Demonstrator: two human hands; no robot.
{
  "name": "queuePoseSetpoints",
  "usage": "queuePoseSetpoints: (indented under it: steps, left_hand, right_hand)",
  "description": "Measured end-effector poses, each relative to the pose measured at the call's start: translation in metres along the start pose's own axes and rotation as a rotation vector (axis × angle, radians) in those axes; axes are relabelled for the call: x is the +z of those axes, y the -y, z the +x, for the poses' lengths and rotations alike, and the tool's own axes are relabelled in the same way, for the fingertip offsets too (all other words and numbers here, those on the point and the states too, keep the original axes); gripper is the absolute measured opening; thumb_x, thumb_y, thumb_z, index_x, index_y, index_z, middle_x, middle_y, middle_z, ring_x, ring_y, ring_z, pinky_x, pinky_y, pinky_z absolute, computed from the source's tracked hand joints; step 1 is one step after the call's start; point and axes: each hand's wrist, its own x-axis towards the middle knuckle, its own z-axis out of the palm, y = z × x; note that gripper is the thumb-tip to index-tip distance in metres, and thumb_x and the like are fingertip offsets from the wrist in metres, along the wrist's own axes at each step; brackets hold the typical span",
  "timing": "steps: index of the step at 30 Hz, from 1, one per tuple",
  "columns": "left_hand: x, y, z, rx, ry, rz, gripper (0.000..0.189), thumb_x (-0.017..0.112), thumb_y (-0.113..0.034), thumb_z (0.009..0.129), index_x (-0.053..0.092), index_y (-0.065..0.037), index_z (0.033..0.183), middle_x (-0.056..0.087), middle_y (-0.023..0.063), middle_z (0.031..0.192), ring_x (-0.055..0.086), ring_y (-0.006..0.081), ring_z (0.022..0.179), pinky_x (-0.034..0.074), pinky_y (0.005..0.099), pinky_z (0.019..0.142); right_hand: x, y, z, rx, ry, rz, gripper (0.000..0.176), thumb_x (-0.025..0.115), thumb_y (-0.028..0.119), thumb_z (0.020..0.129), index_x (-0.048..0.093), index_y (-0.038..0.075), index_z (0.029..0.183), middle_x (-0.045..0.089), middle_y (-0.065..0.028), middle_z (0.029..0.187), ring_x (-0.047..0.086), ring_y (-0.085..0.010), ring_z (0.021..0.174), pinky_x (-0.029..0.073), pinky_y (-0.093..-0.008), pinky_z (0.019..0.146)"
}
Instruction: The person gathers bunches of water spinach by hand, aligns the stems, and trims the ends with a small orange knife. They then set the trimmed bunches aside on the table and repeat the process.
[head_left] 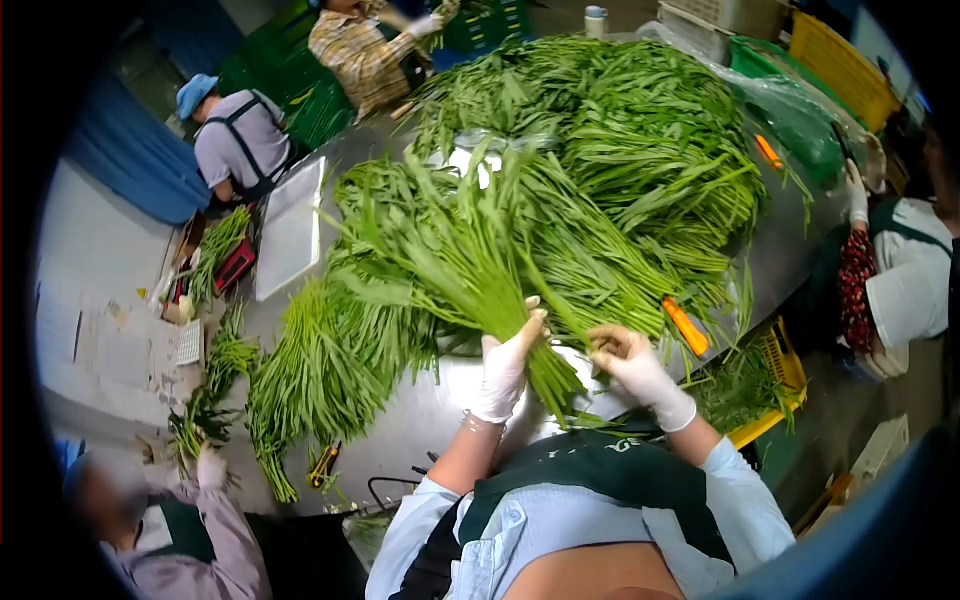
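Note:
A thick bunch of long-leaved greens [470,265], which look like water spinach, is gripped around its stems by my white-gloved left hand [507,368]. Its leaves fan up and away to the left, and the stem ends point down toward my apron. Just to the right, my gloved right hand [637,368] has its fingers pinched together on a single green stalk [558,305]. Close beyond that hand, an orange tool [685,326] lies against the stems of the heap. The large heap of greens [640,130] spreads over the metal table [455,385] beyond both hands.
Bundled greens [315,350] lie at left, near a yellow-black cutter [323,465]. A white tray [292,230] and red scale [236,264] stand farther left. Another orange tool [769,152] lies far right; a yellow crate [785,375] sits below the right edge. Several co-workers surround the table.

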Motion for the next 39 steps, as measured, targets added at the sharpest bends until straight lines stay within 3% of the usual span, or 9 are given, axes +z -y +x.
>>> queuePoseSetpoints:
  steps: [7, 12, 16, 22, 27, 28, 31, 37, 39]
  left_hand:
    - [-0.017, 0.005, 0.002, 0.001, -0.033, 0.092, 0.023, 0.067, -0.005, 0.077, 0.060, -0.001, 0.099, 0.062, 0.0037, 0.087, 0.058, 0.0119, 0.073, 0.048, 0.0240, 0.065]
    - [-0.002, 0.025, -0.015, -0.060, 0.100, 0.146, 0.029, 0.066, -0.006, 0.079, 0.057, -0.001, 0.106, 0.062, 0.0036, 0.096, 0.058, 0.0111, 0.082, 0.048, 0.0236, 0.072]
    - [-0.001, 0.032, -0.017, -0.026, 0.127, 0.115, 0.026, 0.065, -0.005, 0.080, 0.057, -0.002, 0.105, 0.061, 0.0040, 0.098, 0.057, 0.0120, 0.085, 0.047, 0.0252, 0.074]
    - [-0.008, 0.028, -0.007, -0.033, -0.081, -0.051, 0.018, 0.065, -0.005, 0.079, 0.058, -0.004, 0.096, 0.058, 0.0015, 0.083, 0.055, 0.0123, 0.072, 0.047, 0.0260, 0.065]
    - [-0.045, 0.012, 0.011, 0.002, -0.119, -0.185, 0.017, 0.064, -0.004, 0.079, 0.057, -0.003, 0.095, 0.059, 0.0055, 0.077, 0.059, 0.0170, 0.067, 0.052, 0.0296, 0.061]
    - [-0.041, 0.001, 0.007, -0.020, -0.119, -0.213, 0.011, 0.061, -0.001, 0.081, 0.056, -0.001, 0.091, 0.061, 0.0067, 0.082, 0.060, 0.0174, 0.075, 0.053, 0.0301, 0.069]
    - [-0.032, -0.004, 0.000, -0.001, -0.135, -0.381, 0.012, 0.056, 0.000, 0.084, 0.055, -0.002, 0.096, 0.060, 0.0085, 0.088, 0.061, 0.0176, 0.079, 0.053, 0.0317, 0.075]
    - [-0.055, 0.040, 0.012, -0.375, 0.098, -0.609, 0.014, 0.058, -0.008, 0.086, 0.057, -0.007, 0.100, 0.060, 0.0060, 0.082, 0.060, 0.0170, 0.074, 0.051, 0.0345, 0.075]
    - [-0.055, 0.047, 0.010, -0.439, 0.105, -0.601, 0.015, 0.059, -0.009, 0.085, 0.057, -0.008, 0.100, 0.060, 0.0049, 0.081, 0.059, 0.0168, 0.074, 0.051, 0.0355, 0.075]
  right_hand:
    - [0.002, -0.005, 0.001, -0.110, 0.216, -0.492, 0.042, 0.063, 0.016, 0.078, 0.054, 0.000, 0.116, 0.060, -0.0056, 0.099, 0.053, -0.0110, 0.086, 0.044, -0.0236, 0.079]
    - [0.027, -0.013, 0.030, 0.004, 0.064, 0.147, 0.053, 0.054, 0.024, 0.089, 0.037, -0.004, 0.130, 0.052, -0.0140, 0.115, 0.049, -0.0152, 0.103, 0.036, -0.0259, 0.093]
    - [0.040, -0.010, 0.040, -0.063, -0.139, 0.634, 0.014, 0.042, 0.012, 0.093, 0.048, 0.001, 0.100, 0.052, -0.0058, 0.087, 0.050, -0.0170, 0.081, 0.042, -0.0308, 0.083]
    - [0.007, -0.008, -0.004, 0.134, 0.020, 1.035, 0.009, 0.040, 0.013, 0.093, 0.048, 0.011, 0.091, 0.035, 0.0044, 0.063, 0.029, -0.0081, 0.050, 0.030, -0.0222, 0.054]
    - [-0.079, -0.001, -0.058, 0.577, 0.646, 0.238, 0.014, 0.046, 0.016, 0.091, 0.052, 0.004, 0.088, 0.044, 0.0011, 0.060, 0.037, -0.0072, 0.051, 0.028, -0.0227, 0.045]
    - [-0.086, 0.007, -0.059, 0.595, 0.639, -0.238, 0.018, 0.050, 0.017, 0.090, 0.055, 0.001, 0.095, 0.053, -0.0013, 0.067, 0.046, -0.0093, 0.057, 0.038, -0.0228, 0.051]
    - [-0.097, 0.027, -0.063, 0.217, 0.439, -1.090, 0.027, 0.052, 0.022, 0.087, 0.061, 0.003, 0.103, 0.065, -0.0117, 0.088, 0.062, -0.0198, 0.074, 0.049, -0.0318, 0.068]
    - [-0.109, -0.017, 0.042, -0.340, -0.552, -1.236, 0.028, 0.063, 0.023, 0.076, 0.062, 0.003, 0.096, 0.061, -0.0175, 0.091, 0.059, -0.0326, 0.085, 0.047, -0.0398, 0.077]
    - [-0.111, -0.035, 0.068, -0.264, -0.562, -1.438, 0.028, 0.065, 0.024, 0.075, 0.061, 0.004, 0.093, 0.061, -0.0163, 0.090, 0.058, -0.0332, 0.084, 0.046, -0.0421, 0.075]
